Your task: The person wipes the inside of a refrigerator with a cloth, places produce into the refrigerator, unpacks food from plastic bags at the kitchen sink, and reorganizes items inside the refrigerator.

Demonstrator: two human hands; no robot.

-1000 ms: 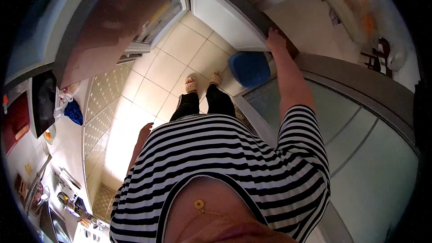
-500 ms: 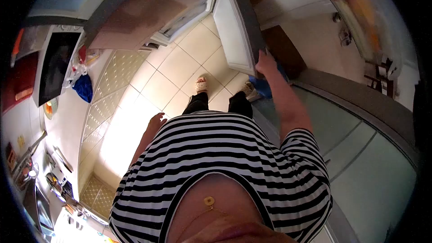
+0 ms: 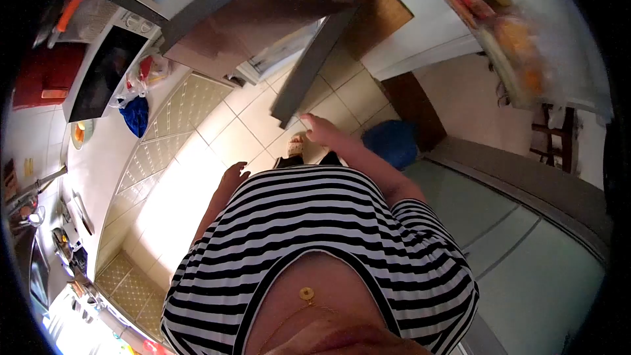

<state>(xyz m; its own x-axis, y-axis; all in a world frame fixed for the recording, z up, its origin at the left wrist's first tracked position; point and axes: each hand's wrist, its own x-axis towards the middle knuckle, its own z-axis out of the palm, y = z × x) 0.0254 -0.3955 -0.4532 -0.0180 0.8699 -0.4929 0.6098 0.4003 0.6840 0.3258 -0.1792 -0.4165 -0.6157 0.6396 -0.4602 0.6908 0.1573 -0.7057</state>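
Note:
The refrigerator door [image 3: 314, 66], seen nearly edge-on, is partly open in front of the fridge body [image 3: 263, 13]. Just right of the door's lower corner is my right hand [image 3: 319, 131], fingers loosely extended and holding nothing; I cannot tell whether a fingertip touches the door. A strip of the pale fridge interior [image 3: 286, 46] shows behind the door. My left hand [image 3: 233, 177] hangs at my left side, empty, fingers loosely apart.
A counter [image 3: 98, 164] runs along the left, with a microwave [image 3: 108, 72], a blue bag [image 3: 135, 116] and a plate of food [image 3: 81, 133]. A blue bag-like thing [image 3: 391, 144] lies on the floor at right. Frosted glass panels [image 3: 513, 250] stand at lower right.
The refrigerator door has swung left toward the fridge body, and my right hand has moved left with it. The blue thing on the floor is more exposed. My left hand stays by my side.

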